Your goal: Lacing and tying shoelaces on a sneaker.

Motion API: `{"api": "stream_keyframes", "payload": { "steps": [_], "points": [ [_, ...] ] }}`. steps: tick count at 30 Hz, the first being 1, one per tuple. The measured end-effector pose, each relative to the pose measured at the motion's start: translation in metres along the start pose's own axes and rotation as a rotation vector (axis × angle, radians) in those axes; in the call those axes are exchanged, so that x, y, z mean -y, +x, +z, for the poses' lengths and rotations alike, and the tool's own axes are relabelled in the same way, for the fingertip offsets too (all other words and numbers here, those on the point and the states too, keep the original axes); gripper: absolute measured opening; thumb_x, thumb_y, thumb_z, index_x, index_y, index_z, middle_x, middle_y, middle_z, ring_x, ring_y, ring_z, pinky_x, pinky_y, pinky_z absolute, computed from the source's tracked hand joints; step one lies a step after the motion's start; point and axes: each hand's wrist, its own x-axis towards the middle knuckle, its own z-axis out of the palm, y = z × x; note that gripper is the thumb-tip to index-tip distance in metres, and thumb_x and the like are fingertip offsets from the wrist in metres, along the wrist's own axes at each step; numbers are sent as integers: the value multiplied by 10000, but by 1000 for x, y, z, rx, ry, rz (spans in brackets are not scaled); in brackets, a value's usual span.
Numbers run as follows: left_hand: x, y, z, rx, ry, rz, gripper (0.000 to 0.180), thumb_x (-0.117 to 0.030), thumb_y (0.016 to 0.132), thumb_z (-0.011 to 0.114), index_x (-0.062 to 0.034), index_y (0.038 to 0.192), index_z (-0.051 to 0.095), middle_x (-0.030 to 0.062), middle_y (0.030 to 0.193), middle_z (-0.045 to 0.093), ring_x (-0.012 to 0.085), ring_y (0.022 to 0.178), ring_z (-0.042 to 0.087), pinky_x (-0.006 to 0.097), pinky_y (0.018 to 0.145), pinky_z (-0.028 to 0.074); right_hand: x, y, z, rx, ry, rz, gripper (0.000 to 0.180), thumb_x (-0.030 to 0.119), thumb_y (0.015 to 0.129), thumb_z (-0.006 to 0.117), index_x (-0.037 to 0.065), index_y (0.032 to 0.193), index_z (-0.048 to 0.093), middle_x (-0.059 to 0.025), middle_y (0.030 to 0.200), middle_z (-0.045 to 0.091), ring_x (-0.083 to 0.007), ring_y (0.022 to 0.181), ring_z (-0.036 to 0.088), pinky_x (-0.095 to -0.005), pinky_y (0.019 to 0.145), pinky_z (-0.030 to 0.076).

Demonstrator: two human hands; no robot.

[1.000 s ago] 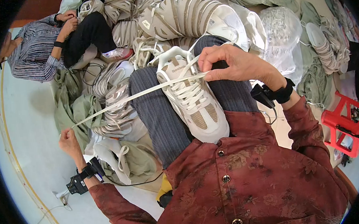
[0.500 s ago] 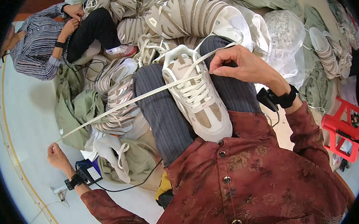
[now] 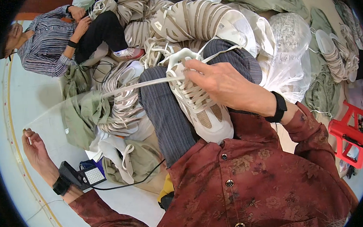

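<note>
Now, from the head view, my right hand (image 3: 225, 88) pins the beige sneaker (image 3: 202, 108) on my lap, grip closed at the eyelets. My left hand (image 3: 36, 149) pinches the lace (image 3: 117, 90) tip, drawn taut; soft, limp, best held by its end.

A clear plastic bag (image 3: 288, 53) stuffed with pale laces lies on the floor toward the upper right, with dark handwriting on its side. No labels, signs or lit screens can be made out.
</note>
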Motion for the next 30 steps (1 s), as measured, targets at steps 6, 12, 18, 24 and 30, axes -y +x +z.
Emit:
{"api": "stream_keyframes", "payload": {
  "steps": [6,12,18,24,30],
  "points": [
    [-6,26,-46,44,-573,-278,295,-65,1007,495,93,1256,467,111,1098,550,142,1013,542,232,877,454,-9,6,10,-28,-134,12,280,-13,714,645,-20,971,535,-159,979,551,-367,756,646,-439,598,518],
    [-4,67,-86,79,-1053,-504,375,-105,1035,449,99,1349,439,107,1186,539,149,1155,512,246,1019,405,6,3,8,-57,277,-208,238,-31,701,621,-18,930,559,-140,939,577,-367,760,637,-438,617,526],
    [-49,74,-37,3,-1185,-423,337,26,1017,415,169,1320,377,234,1066,584,254,889,648,324,772,595,5,6,8,71,-238,-6,336,-23,728,618,-69,1056,555,-140,1035,582,-339,742,654,-405,587,518],
    [-85,64,-36,135,-1135,-330,375,22,1019,423,158,1359,347,176,966,543,232,825,586,323,779,556,-14,11,17,-67,-198,2,117,35,788,614,-23,888,593,-157,891,609,-352,709,670,-408,582,521],
    [-141,18,-7,241,-1076,-345,548,54,1011,405,86,1502,164,194,1072,475,216,996,526,379,895,528,-18,7,-20,82,492,197,140,40,819,648,-23,936,692,-76,736,644,-119,639,551,-290,578,445]
  ]
}}
